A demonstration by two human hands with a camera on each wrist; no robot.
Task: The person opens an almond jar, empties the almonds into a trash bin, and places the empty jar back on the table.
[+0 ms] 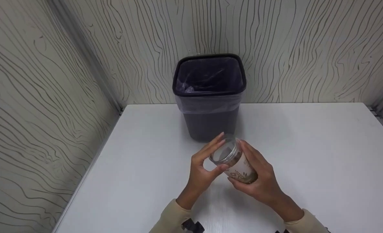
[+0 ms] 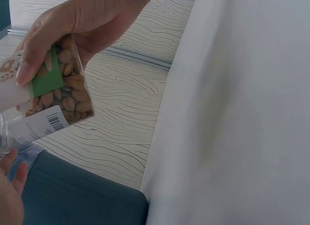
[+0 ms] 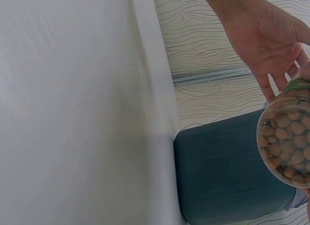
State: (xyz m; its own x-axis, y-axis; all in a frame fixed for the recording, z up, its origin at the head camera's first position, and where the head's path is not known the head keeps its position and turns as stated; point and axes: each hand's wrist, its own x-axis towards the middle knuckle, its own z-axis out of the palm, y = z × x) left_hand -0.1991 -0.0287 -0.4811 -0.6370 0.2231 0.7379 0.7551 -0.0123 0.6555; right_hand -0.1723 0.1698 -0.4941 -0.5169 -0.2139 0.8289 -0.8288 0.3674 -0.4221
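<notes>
Tilted up to the left in the head view is a clear jar of almonds (image 1: 241, 169) with a white printed label. My right hand (image 1: 265, 179) grips its body. The left hand (image 1: 200, 169) spans the jar's clear top, thumb at the near rim and fingers along the far side. In the left wrist view, almonds (image 2: 72, 91) show through the wall beside a green label patch and a barcode (image 2: 54, 121). The right wrist view looks at the jar's round base (image 3: 289, 142), with almonds behind it and the left palm (image 3: 266, 40) above.
A dark bin (image 1: 210, 124) lined with a translucent bag (image 1: 210, 103) stands behind the hands, against the back wall. Under it spreads a white table (image 1: 307, 155). Wood-grain patterned panels (image 1: 139, 38) rise at the back and left.
</notes>
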